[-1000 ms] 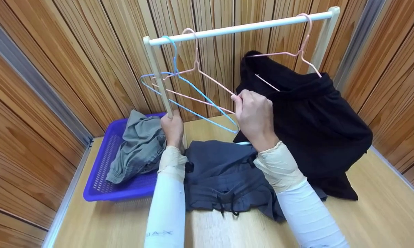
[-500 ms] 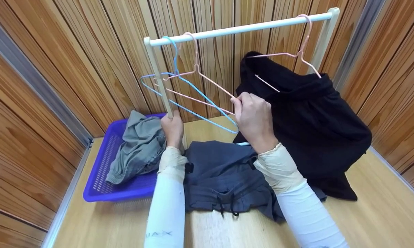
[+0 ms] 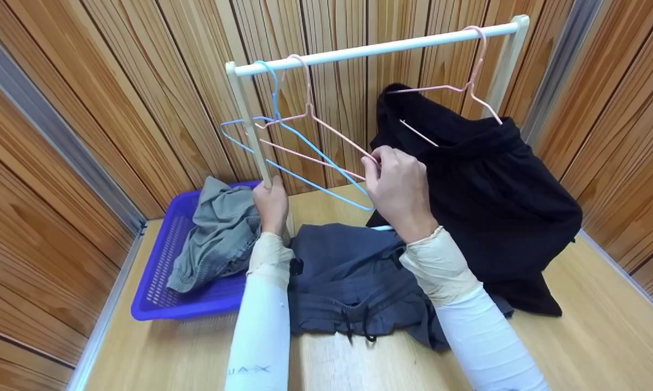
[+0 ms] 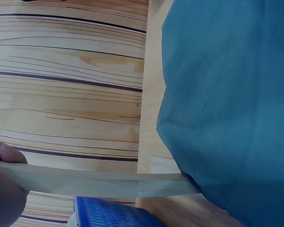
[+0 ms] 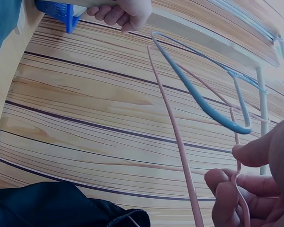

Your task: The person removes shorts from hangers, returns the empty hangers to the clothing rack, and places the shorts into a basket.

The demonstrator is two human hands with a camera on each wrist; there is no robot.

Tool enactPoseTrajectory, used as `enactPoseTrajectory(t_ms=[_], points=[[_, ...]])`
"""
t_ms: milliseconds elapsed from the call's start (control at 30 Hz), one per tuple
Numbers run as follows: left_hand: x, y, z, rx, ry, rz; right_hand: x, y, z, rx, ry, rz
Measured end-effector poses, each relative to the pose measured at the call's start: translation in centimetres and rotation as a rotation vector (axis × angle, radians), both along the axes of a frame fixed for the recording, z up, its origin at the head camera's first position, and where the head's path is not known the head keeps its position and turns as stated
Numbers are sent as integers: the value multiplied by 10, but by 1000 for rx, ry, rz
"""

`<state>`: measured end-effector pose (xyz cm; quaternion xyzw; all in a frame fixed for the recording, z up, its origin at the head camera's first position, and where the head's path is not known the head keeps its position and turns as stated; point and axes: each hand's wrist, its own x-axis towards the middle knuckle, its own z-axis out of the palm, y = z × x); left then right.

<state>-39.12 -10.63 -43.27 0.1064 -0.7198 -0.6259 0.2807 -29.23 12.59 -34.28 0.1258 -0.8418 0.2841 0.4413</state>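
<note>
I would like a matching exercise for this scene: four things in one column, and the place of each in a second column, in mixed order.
Things:
1. pink wire hanger
2. grey crumpled garment
3. black garment
4. dark grey shorts with drawstring

Places:
A. in the blue plastic basket
B. flat on the wooden table
C. pinched by the right hand
D. hanging at the rail's right end

Pairs: 1-C, 2-A, 3-D, 4-B

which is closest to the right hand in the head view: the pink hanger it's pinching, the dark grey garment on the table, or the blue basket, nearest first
From the right hand:
1. Pink hanger, pinched at its corner, hanging left of the hand.
2. Dark grey garment, on the table just below the hand.
3. Blue basket, far left on the table.
</note>
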Motion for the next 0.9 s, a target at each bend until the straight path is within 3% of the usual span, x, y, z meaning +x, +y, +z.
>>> enactPoseTrajectory(t_ms=[533,900], points=[[0,-1,2,-22,24,-2,8,4,1,-79,64,11],[-1,-6,2,-19,11,1,18,9,-22,-136,105,0]])
